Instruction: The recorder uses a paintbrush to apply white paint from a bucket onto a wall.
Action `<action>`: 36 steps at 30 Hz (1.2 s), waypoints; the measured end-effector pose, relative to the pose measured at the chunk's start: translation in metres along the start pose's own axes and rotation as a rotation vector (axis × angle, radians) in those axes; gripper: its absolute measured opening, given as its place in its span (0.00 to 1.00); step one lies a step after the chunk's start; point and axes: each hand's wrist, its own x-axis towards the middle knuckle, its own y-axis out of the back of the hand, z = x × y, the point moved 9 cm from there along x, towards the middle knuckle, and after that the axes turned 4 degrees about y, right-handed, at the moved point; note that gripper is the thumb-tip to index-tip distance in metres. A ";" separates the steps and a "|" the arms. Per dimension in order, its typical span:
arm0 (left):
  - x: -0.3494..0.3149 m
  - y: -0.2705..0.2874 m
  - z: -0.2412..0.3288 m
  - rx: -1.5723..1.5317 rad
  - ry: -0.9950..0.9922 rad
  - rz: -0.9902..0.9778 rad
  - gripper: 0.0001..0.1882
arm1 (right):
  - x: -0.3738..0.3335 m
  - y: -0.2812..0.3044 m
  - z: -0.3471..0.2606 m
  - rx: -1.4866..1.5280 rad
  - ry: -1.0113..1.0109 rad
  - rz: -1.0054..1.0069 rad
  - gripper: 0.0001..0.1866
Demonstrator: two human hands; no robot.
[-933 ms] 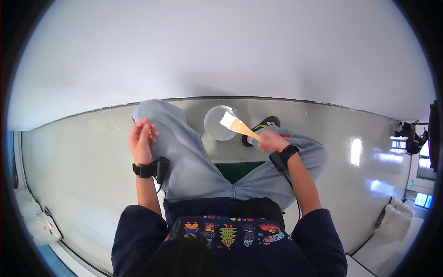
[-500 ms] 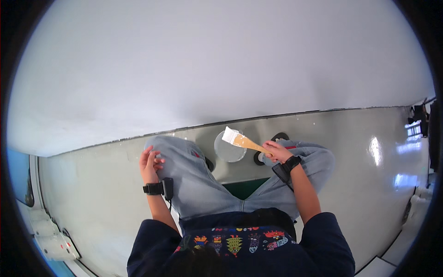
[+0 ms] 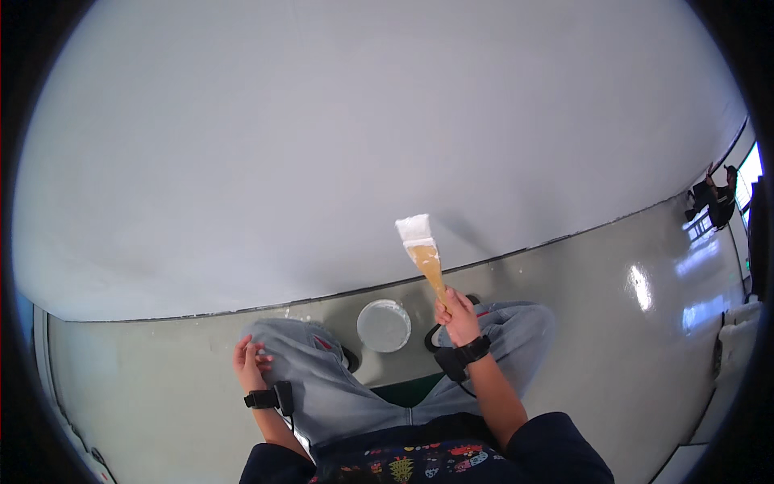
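Note:
My right hand (image 3: 458, 318) is closed around the wooden handle of a flat paintbrush (image 3: 426, 260). The brush tilts away from me, its bristles covered in white paint, in front of a pale wall (image 3: 322, 145). Whether the bristles touch the wall I cannot tell. My left hand (image 3: 251, 360) rests by my left knee, fingers spread and holding nothing. On the floor between my feet stands a round pale tub (image 3: 384, 303), below and left of the brush; its contents are hard to make out.
A dark line marks where the wall meets the glossy grey floor (image 3: 161, 387), with white spots beside it. A green seat (image 3: 407, 392) shows between my thighs. Far right, another person (image 3: 723, 198) sits by the wall near a bright window.
My right hand has swung the brush from above the tub up toward the wall, its bristles now pointing away from me. The view has tilted up. My left hand stays at the knee.

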 end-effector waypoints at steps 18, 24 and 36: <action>-0.003 0.003 -0.012 0.010 0.029 0.023 0.12 | 0.032 -0.079 -0.038 -0.264 0.430 0.240 0.10; 0.003 0.001 -0.004 0.063 -0.005 0.012 0.14 | 0.052 -0.071 -0.046 -0.392 0.435 0.245 0.07; 0.000 -0.001 -0.002 0.041 0.020 0.031 0.13 | 0.042 -0.041 -0.112 -0.367 0.455 0.303 0.11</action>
